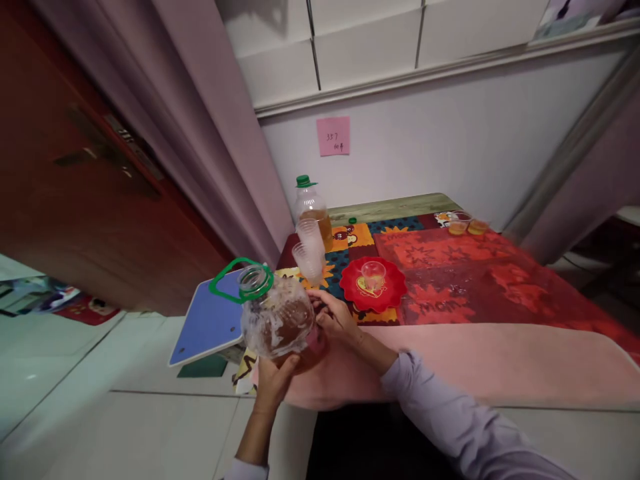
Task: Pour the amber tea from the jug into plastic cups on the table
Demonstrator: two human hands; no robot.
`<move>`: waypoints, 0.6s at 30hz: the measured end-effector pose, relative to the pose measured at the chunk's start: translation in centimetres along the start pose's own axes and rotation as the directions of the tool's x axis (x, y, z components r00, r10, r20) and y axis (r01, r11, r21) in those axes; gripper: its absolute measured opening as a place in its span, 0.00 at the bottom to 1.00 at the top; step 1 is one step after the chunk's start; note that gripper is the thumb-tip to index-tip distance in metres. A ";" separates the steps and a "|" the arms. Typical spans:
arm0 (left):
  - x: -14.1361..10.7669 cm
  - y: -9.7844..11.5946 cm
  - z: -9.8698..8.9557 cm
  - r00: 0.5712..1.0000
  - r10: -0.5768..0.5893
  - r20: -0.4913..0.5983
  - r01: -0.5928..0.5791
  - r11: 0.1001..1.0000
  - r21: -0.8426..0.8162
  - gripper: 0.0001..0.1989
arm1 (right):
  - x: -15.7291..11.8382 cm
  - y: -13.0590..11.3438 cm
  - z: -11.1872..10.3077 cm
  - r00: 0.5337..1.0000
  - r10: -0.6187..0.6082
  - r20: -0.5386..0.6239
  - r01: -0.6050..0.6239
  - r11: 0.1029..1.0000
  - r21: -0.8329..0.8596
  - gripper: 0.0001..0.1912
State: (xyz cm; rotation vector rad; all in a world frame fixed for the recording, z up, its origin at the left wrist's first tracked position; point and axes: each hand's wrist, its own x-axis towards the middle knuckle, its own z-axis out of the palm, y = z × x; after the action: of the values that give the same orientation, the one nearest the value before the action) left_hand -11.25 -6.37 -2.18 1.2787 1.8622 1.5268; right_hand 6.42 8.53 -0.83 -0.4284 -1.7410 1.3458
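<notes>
Head view: round, clear plastic jug [283,323] with green handle [225,297], at near-left end of red-patterned tabletop [445,310]; held low in grip of left hand [276,381]. Right hand [341,320] beside it, fingers curled; whether gripping, impossible to tell.

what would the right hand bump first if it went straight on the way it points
Most likely the clear jug: the right hand points toward it, with its fingers close at its side, perhaps touching; depth there is unclear.
</notes>
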 end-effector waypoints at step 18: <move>2.8 9.7 -0.1 0.998 -0.061 -0.031 0.066 0.975 0.210 0.53 | -1.5 0.7 0.1 0.999 0.032 0.019 -0.036 0.976 0.216 0.68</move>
State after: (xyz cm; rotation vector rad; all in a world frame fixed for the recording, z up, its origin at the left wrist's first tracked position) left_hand -8.98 -4.27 7.42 1.2815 2.1063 1.3466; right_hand 7.04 7.64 -2.15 -0.3275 -1.5835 1.5474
